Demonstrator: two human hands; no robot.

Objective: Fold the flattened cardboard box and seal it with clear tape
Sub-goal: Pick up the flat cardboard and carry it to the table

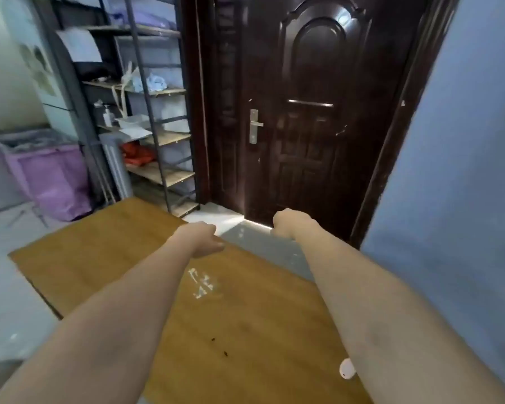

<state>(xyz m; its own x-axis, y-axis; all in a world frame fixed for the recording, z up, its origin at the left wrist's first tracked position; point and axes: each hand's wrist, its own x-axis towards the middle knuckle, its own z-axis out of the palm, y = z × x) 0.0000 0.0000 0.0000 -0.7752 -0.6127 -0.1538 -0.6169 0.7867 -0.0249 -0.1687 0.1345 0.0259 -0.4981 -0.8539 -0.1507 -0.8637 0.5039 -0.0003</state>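
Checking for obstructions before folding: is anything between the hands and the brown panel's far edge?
Nothing visible: left hand and right hand sit fisted at the brown panel's far edge. A small white object lies beside the right forearm, well short of them.

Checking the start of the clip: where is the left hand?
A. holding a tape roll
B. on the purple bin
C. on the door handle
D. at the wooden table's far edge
D: the left hand sits curled at the far edge of the wooden table.
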